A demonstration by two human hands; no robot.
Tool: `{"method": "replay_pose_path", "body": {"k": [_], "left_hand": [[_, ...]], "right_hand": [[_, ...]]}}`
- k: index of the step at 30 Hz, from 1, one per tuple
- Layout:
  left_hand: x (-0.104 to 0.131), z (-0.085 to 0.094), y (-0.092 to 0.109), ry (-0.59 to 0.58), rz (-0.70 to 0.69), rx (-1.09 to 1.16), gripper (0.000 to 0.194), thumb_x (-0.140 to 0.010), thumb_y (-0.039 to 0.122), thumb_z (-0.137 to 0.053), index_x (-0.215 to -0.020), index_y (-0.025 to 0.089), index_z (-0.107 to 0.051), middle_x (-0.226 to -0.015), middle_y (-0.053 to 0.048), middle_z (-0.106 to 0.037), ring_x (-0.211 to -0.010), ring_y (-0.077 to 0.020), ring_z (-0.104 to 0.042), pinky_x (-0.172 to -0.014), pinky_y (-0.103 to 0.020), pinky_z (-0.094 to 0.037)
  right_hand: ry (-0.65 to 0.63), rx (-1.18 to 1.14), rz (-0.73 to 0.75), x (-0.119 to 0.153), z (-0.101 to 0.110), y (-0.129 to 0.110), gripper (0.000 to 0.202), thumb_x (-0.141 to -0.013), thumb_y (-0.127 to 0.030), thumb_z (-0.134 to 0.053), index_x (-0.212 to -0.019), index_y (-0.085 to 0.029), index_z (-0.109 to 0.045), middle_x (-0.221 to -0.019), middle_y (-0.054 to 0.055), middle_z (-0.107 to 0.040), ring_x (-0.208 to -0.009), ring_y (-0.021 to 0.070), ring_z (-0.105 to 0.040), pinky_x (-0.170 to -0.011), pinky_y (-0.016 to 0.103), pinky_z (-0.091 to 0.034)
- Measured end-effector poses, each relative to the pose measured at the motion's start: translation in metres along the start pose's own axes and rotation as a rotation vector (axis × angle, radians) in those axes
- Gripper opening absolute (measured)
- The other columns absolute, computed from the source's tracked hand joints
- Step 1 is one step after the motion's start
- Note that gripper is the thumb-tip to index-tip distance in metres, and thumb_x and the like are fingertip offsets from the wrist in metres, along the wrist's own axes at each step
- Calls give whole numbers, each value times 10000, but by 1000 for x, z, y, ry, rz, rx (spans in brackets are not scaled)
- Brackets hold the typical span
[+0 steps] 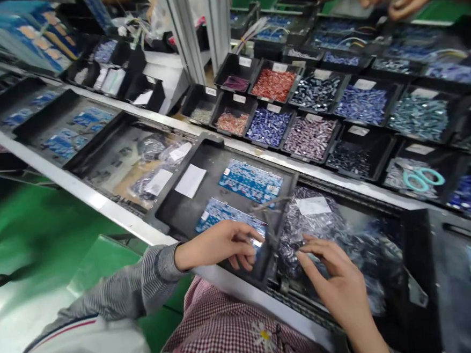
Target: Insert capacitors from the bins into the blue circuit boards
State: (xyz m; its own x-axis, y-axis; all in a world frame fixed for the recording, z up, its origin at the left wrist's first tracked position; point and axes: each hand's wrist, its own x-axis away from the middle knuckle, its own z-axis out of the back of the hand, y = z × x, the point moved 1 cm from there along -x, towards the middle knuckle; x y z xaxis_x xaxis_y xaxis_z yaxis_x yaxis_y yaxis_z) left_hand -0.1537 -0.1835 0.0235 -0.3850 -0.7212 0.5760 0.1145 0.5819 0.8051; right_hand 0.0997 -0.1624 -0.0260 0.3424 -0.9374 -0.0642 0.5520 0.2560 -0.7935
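Fingers: left hand [220, 246] loosely curled, right hand [342, 282] half-open, grasp of either unclear | black plastic tray [173, 210] under left | clear bag of dark parts [293, 221] by right fingertips | blue rectangular circuit boards [249, 180]: nearer partly beneath left fingers, other beyond them

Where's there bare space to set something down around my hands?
The black tray has bare floor between its white paper slip and near left corner, beside the nearer blue circuit board. It's crowded rightward: clear plastic bags of dark parts lie by your right hand.
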Motion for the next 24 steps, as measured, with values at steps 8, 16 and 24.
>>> {"method": "replay_pose_path", "body": {"k": [8, 16, 24], "left_hand": [[-76, -20, 17, -197, 34, 62, 162, -728, 261, -722, -766, 110, -675, -625, -30, -665, -580, -118, -654, -555, -196, -504], [-94, -34, 20, -200, 35, 172, 379, -747, 235, -736, -1088, 104, -635, -664, -30, -685, -585, -123, -654, -576, -217, -511], [-83, -22, 22, -159, 68, 202, 286, -766, 135, -695, -1046, 92, -654, -709, -41, -704, -624, -113, -668, -648, -216, -536]], "right_hand": [[396, 291, -114, 9, 39, 35, 157, -857, -299, -560, -926, -203, -663, -980, 79, -631, -932, 211, -604, -860, 415, -497], [128, -45, -11, -3, 14, -14, 116, -834, -239, -627, -937, -249, -678, -910, 37, -673, -879, 175, -609, -797, 348, -504], [80, -235, -80, -16, -3, -21, 83, -826, -243, -637, -890, -249, -690, -881, 25, -689, -873, 165, -629, -797, 338, -506]]}}
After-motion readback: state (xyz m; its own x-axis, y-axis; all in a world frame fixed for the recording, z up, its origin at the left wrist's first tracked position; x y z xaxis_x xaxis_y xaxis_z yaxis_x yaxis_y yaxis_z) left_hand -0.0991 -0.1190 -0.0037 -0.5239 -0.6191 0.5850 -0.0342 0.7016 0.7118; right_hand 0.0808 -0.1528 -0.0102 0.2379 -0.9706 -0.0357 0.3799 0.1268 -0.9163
